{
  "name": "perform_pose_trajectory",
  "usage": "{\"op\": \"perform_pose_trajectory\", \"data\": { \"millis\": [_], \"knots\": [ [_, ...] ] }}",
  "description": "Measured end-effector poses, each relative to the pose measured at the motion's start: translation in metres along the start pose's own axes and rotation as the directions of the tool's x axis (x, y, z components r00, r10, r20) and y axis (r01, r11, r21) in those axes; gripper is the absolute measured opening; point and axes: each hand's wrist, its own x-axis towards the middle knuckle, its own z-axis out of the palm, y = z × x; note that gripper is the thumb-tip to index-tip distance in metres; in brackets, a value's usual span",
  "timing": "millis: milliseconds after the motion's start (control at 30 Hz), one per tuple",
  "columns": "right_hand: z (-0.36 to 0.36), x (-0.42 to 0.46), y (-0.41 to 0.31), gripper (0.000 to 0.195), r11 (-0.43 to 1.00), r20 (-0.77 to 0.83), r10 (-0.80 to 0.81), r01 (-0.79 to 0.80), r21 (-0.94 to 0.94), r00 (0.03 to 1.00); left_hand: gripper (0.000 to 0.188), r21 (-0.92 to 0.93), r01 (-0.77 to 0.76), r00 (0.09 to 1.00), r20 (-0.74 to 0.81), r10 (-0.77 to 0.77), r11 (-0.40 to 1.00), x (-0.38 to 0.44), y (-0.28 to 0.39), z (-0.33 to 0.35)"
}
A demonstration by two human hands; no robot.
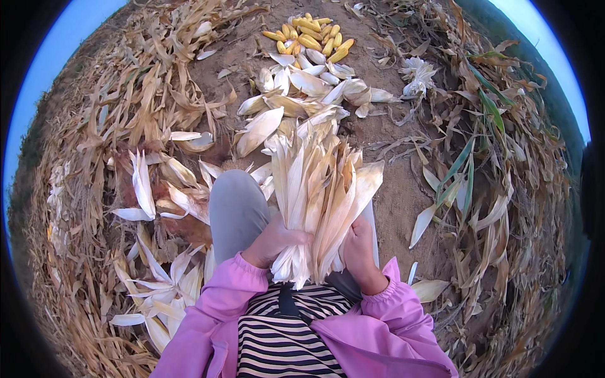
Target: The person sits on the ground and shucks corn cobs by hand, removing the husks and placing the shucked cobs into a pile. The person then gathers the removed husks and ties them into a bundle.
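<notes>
A thick bundle of dry corn husks [321,198] stands upright in front of my body, its pale cut ends pointing down towards my lap. My left hand [282,238] grips the bundle from the left, thumb across its front. On the other side my right hand [358,243] clasps its right edge, the fingers mostly hidden behind the husks. Past the bundle, loose corn husks [307,85] lie spread over the soil. Beyond them is a pile of husked yellow corn cobs [312,35].
Dry corn stalks and leaves [156,90] are heaped along the left, and more stalks [491,227] along the right, some with green leaves. Opened husks [170,288] lie by my left side. A white husk cluster [418,75] rests at the upper right. My bent knee [238,203] is beside the bundle.
</notes>
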Motion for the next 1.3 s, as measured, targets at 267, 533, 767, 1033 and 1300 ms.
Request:
{"op": "perform_pose_trajectory", "data": {
  "millis": [267,533,767,1033,1300],
  "knots": [
    [0.003,-0.011,-0.001,0.024,0.874,0.110,0.159,-0.192,0.446,0.981,0.082,-0.089,0.019,0.999,0.043,-0.015,0.996,-0.005,0.003,0.000],
    [-0.004,-0.015,-0.013,0.025,0.808,0.226,0.310,-0.381,0.450,0.924,0.081,-0.167,0.070,0.996,0.064,-0.061,0.983,-0.009,-0.006,-0.007],
    [-0.015,-0.024,-0.008,0.019,0.985,0.105,0.172,-0.169,-0.035,0.980,0.072,-0.222,0.059,0.998,0.005,-0.060,0.973,-0.009,-0.009,-0.008],
    [-0.035,-0.036,-0.064,0.011,0.356,0.364,-0.396,0.506,-0.786,0.843,0.072,-0.111,0.013,0.999,0.049,-0.008,0.994,-0.003,0.000,0.012],
    [-0.042,-0.032,-0.112,0.017,-0.022,0.692,-0.396,0.747,-0.665,0.604,0.068,0.098,-0.023,0.985,0.170,0.006,0.995,0.017,0.001,0.022]
  ]
}}
